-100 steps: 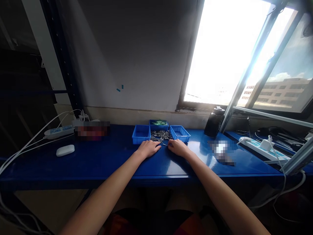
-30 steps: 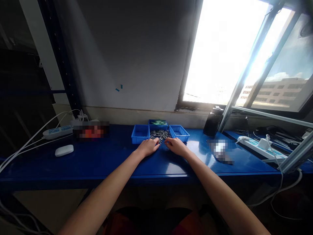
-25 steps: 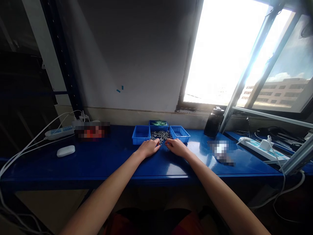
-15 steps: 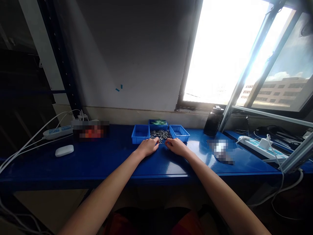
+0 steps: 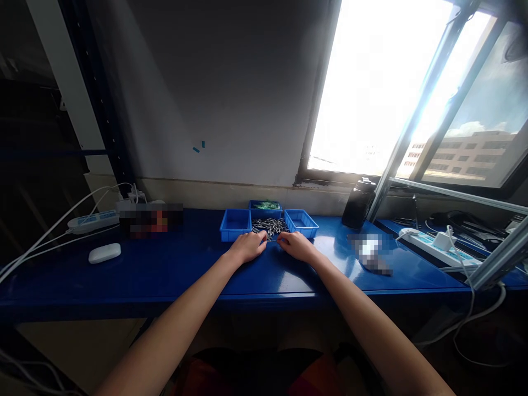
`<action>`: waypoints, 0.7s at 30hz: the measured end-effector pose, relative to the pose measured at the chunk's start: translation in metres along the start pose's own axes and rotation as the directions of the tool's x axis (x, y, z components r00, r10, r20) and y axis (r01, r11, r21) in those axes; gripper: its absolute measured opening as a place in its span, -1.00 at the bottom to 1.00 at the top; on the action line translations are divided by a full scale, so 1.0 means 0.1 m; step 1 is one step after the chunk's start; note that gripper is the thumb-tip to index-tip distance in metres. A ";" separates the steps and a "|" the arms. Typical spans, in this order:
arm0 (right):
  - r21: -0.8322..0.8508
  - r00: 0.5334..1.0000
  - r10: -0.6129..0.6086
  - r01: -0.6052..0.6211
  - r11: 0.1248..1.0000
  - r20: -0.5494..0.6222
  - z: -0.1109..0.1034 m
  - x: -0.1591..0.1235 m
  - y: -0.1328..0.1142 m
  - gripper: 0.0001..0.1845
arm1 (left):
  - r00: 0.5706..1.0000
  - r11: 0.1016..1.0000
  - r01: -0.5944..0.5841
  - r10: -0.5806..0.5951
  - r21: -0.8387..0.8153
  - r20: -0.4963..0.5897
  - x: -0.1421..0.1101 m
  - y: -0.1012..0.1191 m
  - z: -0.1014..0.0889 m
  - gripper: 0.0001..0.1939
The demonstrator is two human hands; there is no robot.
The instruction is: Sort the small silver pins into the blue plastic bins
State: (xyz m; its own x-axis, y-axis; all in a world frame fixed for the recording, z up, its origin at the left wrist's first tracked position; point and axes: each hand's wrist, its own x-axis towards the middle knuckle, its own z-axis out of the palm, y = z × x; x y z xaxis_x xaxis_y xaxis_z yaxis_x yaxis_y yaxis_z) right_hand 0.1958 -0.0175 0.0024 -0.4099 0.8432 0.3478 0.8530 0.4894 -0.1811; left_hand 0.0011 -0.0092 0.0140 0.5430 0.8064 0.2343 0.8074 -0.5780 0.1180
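Note:
My left hand rests at the near edge of a pile of slim black and silvery metal pieces, its fingers curled together. Across a small gap, my right hand has its fingers pinched at the same edge. Whatever either hand holds is too small and hidden to make out. A blue bin stands just beyond my left hand. Beyond my right hand is another blue bin, with a thin item inside. Behind the pile, a third blue bin contains green plastic-looking material.
The blue table runs along the wall. A dark bottle stands at the back right, near a metal frame. A white case lies at left, by a power strip. Another power strip with cables is at right.
The camera view has shifted slightly, so the scene sits a little further left. Both hands keep nearly the same pose beside the pile.

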 end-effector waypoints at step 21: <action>-0.021 0.999 0.046 -0.046 0.999 0.016 0.00 0.01 -0.01 -0.76 | 1.000 1.000 -0.007 0.007 -0.008 0.002 0.00 0.00 0.00 -0.73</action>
State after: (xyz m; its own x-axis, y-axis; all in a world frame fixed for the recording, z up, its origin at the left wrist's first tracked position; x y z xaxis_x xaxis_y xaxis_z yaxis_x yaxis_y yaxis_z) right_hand 0.1947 -0.0169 0.0033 -0.3752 0.8682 0.3247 0.8775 0.4455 -0.1773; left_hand 0.0007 -0.0090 0.0139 0.5492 0.8024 0.2335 0.8016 -0.5848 0.1245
